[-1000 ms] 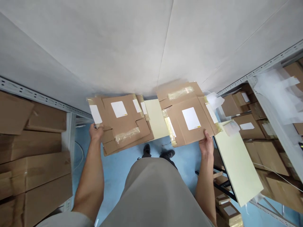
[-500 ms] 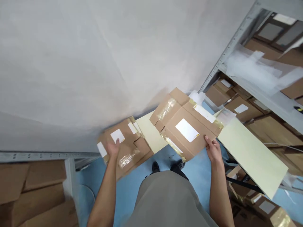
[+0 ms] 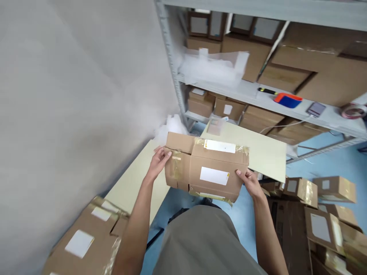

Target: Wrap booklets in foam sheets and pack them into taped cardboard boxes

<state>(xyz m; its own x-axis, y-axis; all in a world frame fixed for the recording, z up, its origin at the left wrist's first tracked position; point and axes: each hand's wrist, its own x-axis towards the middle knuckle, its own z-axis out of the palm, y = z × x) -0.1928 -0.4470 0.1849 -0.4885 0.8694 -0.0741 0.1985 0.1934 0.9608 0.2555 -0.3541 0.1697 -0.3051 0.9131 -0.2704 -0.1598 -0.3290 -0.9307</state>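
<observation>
A flattened brown cardboard box (image 3: pixel 215 162) with white labels and strips of shiny tape is held up in front of my body. My left hand (image 3: pixel 157 163) grips its left flap, thumb on top. At the lower right edge, my right hand (image 3: pixel 251 182) pinches the cardboard with the thumb over it. Beneath lies a pale yellow tabletop (image 3: pixel 258 149). Another flattened cardboard box (image 3: pixel 97 236), also labelled and taped, lies at the lower left, partly hidden by my left forearm.
Grey shelving (image 3: pixel 243 91) with brown boxes stands ahead. On it are white wrapping sheets (image 3: pixel 212 68), an orange and blue object (image 3: pixel 287 100), a phone (image 3: pixel 315 109) and a tape roll (image 3: pixel 354 111). Several cartons (image 3: pixel 321 229) sit on the blue floor at right. A grey wall (image 3: pixel 100 95) rises on the left.
My view has turned right. My left hand has left the other flattened box and now grips the held one's left flap. The held box has turned to lie more level.
</observation>
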